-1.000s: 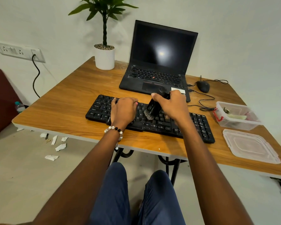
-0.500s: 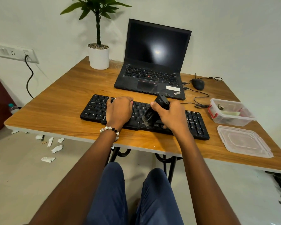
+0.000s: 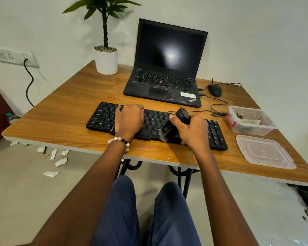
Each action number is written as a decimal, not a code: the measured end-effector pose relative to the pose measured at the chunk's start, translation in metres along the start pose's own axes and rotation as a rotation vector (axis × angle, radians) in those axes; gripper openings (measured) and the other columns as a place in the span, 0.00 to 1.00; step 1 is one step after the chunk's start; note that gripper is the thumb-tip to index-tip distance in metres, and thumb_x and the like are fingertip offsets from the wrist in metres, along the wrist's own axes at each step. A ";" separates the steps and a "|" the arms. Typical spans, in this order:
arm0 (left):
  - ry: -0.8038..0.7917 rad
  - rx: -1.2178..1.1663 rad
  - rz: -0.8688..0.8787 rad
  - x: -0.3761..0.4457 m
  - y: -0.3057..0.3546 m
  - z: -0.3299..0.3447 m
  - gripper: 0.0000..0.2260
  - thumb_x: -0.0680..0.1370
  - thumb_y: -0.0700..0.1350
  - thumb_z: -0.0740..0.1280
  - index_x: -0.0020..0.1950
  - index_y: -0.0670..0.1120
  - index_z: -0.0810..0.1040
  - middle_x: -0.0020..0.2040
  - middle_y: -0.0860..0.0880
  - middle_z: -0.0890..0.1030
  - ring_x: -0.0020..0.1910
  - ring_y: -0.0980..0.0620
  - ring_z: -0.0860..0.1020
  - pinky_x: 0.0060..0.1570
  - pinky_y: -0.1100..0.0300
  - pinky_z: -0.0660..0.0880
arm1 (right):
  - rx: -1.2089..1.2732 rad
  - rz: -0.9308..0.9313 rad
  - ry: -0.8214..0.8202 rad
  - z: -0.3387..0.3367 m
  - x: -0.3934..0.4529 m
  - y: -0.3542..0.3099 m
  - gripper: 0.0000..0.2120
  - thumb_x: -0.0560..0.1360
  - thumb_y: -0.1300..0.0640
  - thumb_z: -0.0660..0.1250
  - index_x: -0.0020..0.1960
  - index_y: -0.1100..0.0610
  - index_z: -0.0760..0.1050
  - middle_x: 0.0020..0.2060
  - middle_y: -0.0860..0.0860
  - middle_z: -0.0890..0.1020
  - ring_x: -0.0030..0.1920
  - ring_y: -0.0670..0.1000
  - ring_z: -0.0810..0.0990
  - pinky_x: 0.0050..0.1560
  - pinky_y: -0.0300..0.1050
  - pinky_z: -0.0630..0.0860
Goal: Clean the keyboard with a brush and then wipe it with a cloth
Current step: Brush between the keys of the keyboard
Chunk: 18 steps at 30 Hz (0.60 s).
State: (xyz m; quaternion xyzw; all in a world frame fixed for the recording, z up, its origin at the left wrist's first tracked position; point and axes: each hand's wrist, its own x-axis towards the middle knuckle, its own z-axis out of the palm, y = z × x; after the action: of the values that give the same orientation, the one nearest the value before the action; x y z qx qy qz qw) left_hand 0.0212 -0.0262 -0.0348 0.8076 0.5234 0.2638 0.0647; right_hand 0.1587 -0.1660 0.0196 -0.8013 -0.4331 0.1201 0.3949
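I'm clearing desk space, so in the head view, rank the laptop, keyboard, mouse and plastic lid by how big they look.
1. Laptop
2. Keyboard
3. Plastic lid, though it sits nearer the camera, so this is unsure
4. Mouse

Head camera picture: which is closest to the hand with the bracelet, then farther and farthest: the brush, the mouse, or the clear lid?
From the left hand:
1. Brush, just to its right on the keyboard.
2. Mouse, back right beside the laptop.
3. Clear lid, far right near the table's front edge.
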 end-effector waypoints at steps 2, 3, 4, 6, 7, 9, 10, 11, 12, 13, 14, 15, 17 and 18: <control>0.004 -0.001 0.000 0.000 -0.001 0.000 0.15 0.82 0.49 0.57 0.65 0.51 0.77 0.63 0.51 0.79 0.64 0.51 0.75 0.71 0.45 0.59 | -0.178 -0.008 0.083 -0.009 0.002 -0.001 0.21 0.74 0.41 0.68 0.44 0.61 0.76 0.39 0.53 0.80 0.38 0.54 0.79 0.31 0.43 0.71; 0.004 0.000 0.001 0.000 -0.001 0.001 0.15 0.82 0.49 0.56 0.65 0.51 0.77 0.63 0.51 0.79 0.64 0.51 0.75 0.71 0.45 0.59 | -0.271 -0.026 0.133 -0.013 0.004 -0.003 0.20 0.74 0.41 0.68 0.44 0.60 0.75 0.39 0.54 0.79 0.39 0.54 0.77 0.32 0.44 0.69; 0.005 0.002 0.003 0.000 -0.002 0.001 0.15 0.82 0.49 0.56 0.65 0.51 0.77 0.63 0.51 0.79 0.63 0.51 0.75 0.71 0.45 0.59 | -0.317 -0.051 0.176 -0.015 0.008 -0.005 0.20 0.74 0.42 0.68 0.43 0.60 0.75 0.40 0.54 0.79 0.40 0.55 0.77 0.34 0.44 0.69; 0.010 0.003 0.003 0.000 -0.001 0.002 0.15 0.82 0.49 0.57 0.65 0.51 0.77 0.63 0.51 0.79 0.63 0.50 0.75 0.71 0.45 0.60 | -0.252 -0.074 0.219 -0.016 0.016 -0.008 0.22 0.72 0.39 0.67 0.45 0.60 0.77 0.42 0.55 0.80 0.41 0.56 0.79 0.37 0.48 0.76; 0.013 0.004 0.002 0.000 -0.001 0.001 0.15 0.82 0.49 0.57 0.65 0.51 0.77 0.63 0.51 0.79 0.63 0.50 0.75 0.71 0.45 0.60 | -0.162 -0.073 0.215 -0.015 0.019 -0.010 0.23 0.71 0.38 0.67 0.45 0.59 0.77 0.41 0.55 0.81 0.40 0.56 0.81 0.37 0.50 0.79; 0.011 0.008 -0.003 0.001 -0.002 0.002 0.15 0.82 0.49 0.57 0.65 0.52 0.77 0.63 0.51 0.80 0.63 0.50 0.75 0.71 0.45 0.60 | -0.036 -0.106 0.192 -0.011 0.023 -0.013 0.21 0.72 0.38 0.67 0.43 0.58 0.77 0.38 0.52 0.82 0.37 0.54 0.83 0.36 0.52 0.81; 0.012 0.009 -0.005 0.002 -0.002 0.002 0.15 0.82 0.49 0.57 0.65 0.52 0.77 0.63 0.51 0.80 0.63 0.50 0.75 0.71 0.45 0.61 | -0.013 -0.128 0.168 -0.008 0.024 -0.015 0.19 0.73 0.40 0.68 0.42 0.57 0.77 0.37 0.51 0.82 0.37 0.53 0.83 0.36 0.51 0.81; 0.015 0.009 -0.006 0.002 -0.002 0.003 0.15 0.82 0.49 0.57 0.65 0.51 0.77 0.62 0.51 0.80 0.63 0.50 0.75 0.70 0.45 0.61 | -0.003 -0.148 0.141 -0.005 0.023 -0.017 0.16 0.74 0.42 0.68 0.43 0.56 0.76 0.38 0.51 0.82 0.38 0.53 0.83 0.37 0.52 0.81; 0.019 0.009 -0.005 0.001 -0.002 0.003 0.15 0.82 0.49 0.57 0.64 0.51 0.77 0.62 0.51 0.80 0.63 0.50 0.76 0.70 0.45 0.61 | -0.003 -0.162 0.114 -0.002 0.022 -0.018 0.14 0.74 0.43 0.69 0.43 0.55 0.76 0.38 0.51 0.82 0.39 0.52 0.83 0.38 0.53 0.82; 0.025 0.012 -0.004 0.001 -0.002 0.003 0.15 0.82 0.49 0.57 0.64 0.51 0.78 0.62 0.50 0.80 0.62 0.50 0.76 0.70 0.45 0.62 | -0.012 -0.169 0.091 0.000 0.021 -0.017 0.13 0.74 0.45 0.69 0.44 0.55 0.76 0.38 0.51 0.82 0.40 0.52 0.83 0.39 0.54 0.81; 0.033 0.017 -0.003 0.001 -0.002 0.003 0.14 0.82 0.49 0.57 0.64 0.51 0.78 0.62 0.50 0.80 0.62 0.50 0.76 0.70 0.45 0.63 | -0.035 -0.171 0.070 -0.001 0.021 -0.016 0.13 0.74 0.46 0.69 0.43 0.56 0.76 0.38 0.52 0.82 0.40 0.53 0.82 0.39 0.53 0.81; 0.040 0.022 -0.003 0.001 -0.002 0.003 0.14 0.82 0.49 0.58 0.64 0.51 0.78 0.61 0.50 0.80 0.62 0.50 0.76 0.69 0.46 0.63 | -0.071 -0.169 0.051 -0.003 0.022 -0.014 0.13 0.74 0.47 0.69 0.42 0.57 0.76 0.37 0.52 0.81 0.40 0.53 0.82 0.38 0.51 0.80; 0.046 0.031 -0.003 0.001 -0.001 0.003 0.14 0.82 0.49 0.58 0.64 0.51 0.78 0.61 0.50 0.81 0.61 0.50 0.77 0.69 0.46 0.64 | -0.155 -0.150 0.000 -0.013 0.023 -0.012 0.14 0.73 0.47 0.70 0.43 0.59 0.76 0.37 0.52 0.81 0.40 0.52 0.81 0.37 0.49 0.78; 0.049 0.031 -0.005 0.001 -0.001 0.003 0.14 0.82 0.49 0.58 0.64 0.51 0.78 0.61 0.50 0.81 0.61 0.50 0.77 0.69 0.46 0.64 | -0.185 -0.142 -0.025 -0.018 0.022 -0.013 0.15 0.73 0.47 0.70 0.44 0.60 0.77 0.38 0.52 0.81 0.40 0.52 0.81 0.38 0.48 0.78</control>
State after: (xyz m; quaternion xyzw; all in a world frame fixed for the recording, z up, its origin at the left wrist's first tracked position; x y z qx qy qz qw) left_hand 0.0221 -0.0244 -0.0378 0.8007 0.5307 0.2751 0.0399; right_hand 0.1743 -0.1539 0.0442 -0.8000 -0.5030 0.0613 0.3212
